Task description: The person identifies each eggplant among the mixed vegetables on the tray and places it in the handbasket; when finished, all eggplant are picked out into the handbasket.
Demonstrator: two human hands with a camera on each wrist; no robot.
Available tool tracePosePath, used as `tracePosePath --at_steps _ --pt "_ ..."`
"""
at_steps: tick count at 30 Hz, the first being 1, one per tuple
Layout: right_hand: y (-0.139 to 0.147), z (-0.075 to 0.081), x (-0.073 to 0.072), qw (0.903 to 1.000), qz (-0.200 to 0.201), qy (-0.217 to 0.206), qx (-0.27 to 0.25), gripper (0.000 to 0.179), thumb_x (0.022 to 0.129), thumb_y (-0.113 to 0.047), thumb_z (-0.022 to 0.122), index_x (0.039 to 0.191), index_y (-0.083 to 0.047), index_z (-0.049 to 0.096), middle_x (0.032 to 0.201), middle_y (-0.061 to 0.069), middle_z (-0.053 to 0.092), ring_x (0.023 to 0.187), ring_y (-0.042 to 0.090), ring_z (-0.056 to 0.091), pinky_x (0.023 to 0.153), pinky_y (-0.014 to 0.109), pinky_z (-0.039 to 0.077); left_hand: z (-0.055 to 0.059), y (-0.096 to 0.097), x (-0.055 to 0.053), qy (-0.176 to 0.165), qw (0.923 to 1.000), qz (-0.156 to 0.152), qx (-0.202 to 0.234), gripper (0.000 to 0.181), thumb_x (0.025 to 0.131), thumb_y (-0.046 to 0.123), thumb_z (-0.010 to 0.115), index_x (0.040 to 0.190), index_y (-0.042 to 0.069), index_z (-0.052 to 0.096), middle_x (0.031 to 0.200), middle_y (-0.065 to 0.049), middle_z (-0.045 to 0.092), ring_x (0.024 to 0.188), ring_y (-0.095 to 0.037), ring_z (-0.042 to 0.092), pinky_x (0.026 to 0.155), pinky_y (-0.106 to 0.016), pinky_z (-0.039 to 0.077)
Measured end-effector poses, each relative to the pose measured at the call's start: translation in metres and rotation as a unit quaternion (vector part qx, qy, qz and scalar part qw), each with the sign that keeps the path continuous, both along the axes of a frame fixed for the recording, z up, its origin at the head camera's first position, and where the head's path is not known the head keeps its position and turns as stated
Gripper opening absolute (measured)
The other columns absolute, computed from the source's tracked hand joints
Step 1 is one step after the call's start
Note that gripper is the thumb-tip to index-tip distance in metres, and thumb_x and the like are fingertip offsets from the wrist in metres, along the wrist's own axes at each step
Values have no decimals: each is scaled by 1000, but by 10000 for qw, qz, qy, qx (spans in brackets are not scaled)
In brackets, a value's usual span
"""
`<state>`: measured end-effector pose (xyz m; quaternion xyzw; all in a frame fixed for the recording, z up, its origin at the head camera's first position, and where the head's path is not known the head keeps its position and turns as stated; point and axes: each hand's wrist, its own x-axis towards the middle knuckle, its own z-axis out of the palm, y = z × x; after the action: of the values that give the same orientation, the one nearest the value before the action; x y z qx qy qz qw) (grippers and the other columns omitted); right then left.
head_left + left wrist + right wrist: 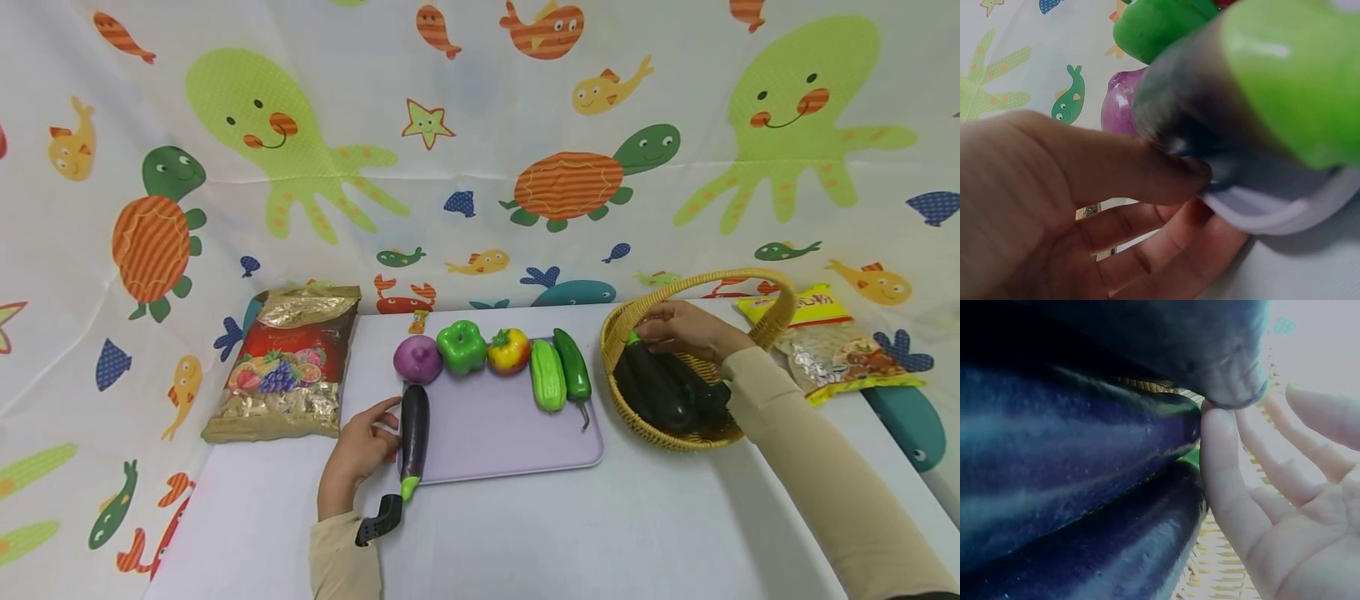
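A dark purple eggplant (pixel 414 429) with a green stem end lies along the left edge of a lilac tray (pixel 487 425). Beside it is my left hand (pixel 363 446), fingers loosely bent, with the thumb (pixel 1166 172) close to the eggplant and the tray rim. My right hand (pixel 690 329) reaches under the handle of a wicker basket (pixel 611 383) holding several dark eggplants (pixel 656 396). In the right wrist view, its fingertips touch the ends of eggplants (pixel 1085 444), while the thumb (pixel 1322 415) stands apart from them.
Along the tray's back are a purple onion (pixel 417 359), green pepper (pixel 462 347) and red-yellow tomato (pixel 508 351). A light green cucumber (pixel 548 375) and green chili (pixel 572 365) lie at its right. A red-gold bag (pixel 285 367) stands left; a yellow packet (pixel 840 342) lies behind the basket.
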<state>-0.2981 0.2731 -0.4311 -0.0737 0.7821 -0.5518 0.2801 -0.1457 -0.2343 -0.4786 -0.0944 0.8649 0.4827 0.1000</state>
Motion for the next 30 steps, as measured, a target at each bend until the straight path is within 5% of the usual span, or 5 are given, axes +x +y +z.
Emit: tracePosePath --at_steps 15,30 --pt "4 4 4 9998 -108 89 168 40 105 -16 55 134 10 49 129 22 57 107 22 62 96 41 55 -1 0 0 15 10000 7 -58 69 76 -15 54 144 -1 54 105 -14 61 67 -17 62 58 -29 51" --pt "12 12 11 9988 -242 343 233 41 107 -17 50 136 12 49 132 23 61 110 25 67 94 44 56 2 2 1 -6 9999 -16 -121 68 77 -14 55 144 -1 54 106 -15 61 69 -16 62 59 -28 50"
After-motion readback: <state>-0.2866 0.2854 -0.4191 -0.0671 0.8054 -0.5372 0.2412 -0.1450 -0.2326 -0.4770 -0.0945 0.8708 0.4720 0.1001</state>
